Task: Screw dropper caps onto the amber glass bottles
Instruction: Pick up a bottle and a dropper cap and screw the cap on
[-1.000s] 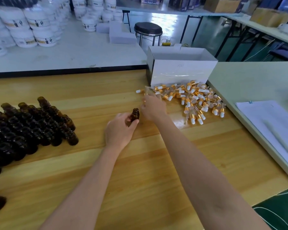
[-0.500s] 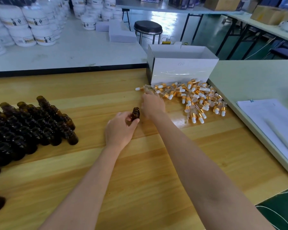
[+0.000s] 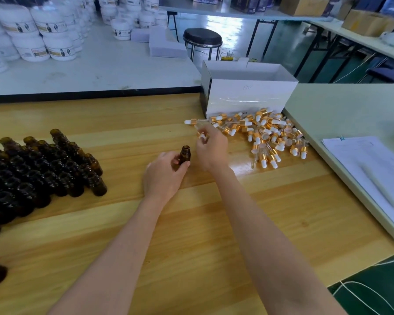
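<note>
From the head camera: the left hand (image 3: 166, 176) grips an amber bottle (image 3: 185, 155) upright on the worktop (image 3: 191, 223), mouth open; the right hand (image 3: 212, 151), just right of it, pinches a dropper cap (image 3: 201, 135) beside and above that mouth; spare caps (image 3: 266, 135) lie farther right.

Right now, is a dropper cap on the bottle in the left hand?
No, the amber bottle in the left hand is open-mouthed; the right hand holds a dropper cap.
</note>
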